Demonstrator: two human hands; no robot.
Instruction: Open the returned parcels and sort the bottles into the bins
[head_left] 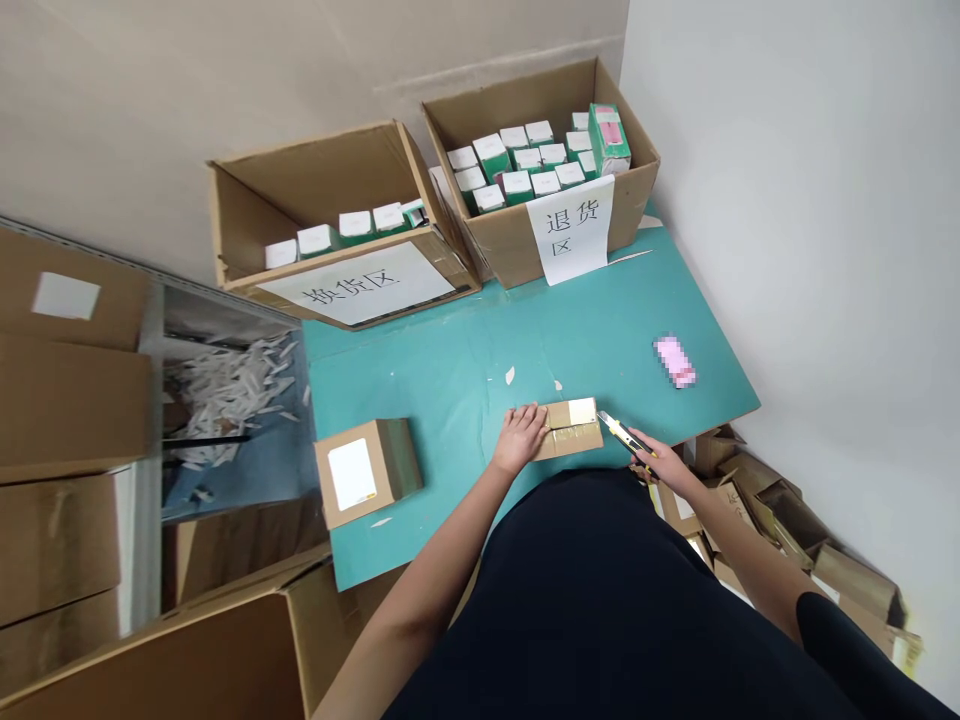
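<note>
On the green table's front edge lies a small brown cardboard box [574,437] with a white label on its top right. My left hand [521,437] is wrapped over the left end of this box, fingers closed on it. In my right hand [661,466] is a utility knife [624,437], black and yellow, its blade end pointing up and left. The knife's tip is close to the box's right end; whether it touches I cannot tell. The box's underside and part of the knife handle are hidden.
A larger cardboard box [367,472] stands on the green table [465,350] at the left. Two big cartons, one left [315,180] and one right [510,235], hold green-and-white boxes at the back. A blurred pink item [675,360] lies right. Discarded cartons [772,500] fill the floor at right.
</note>
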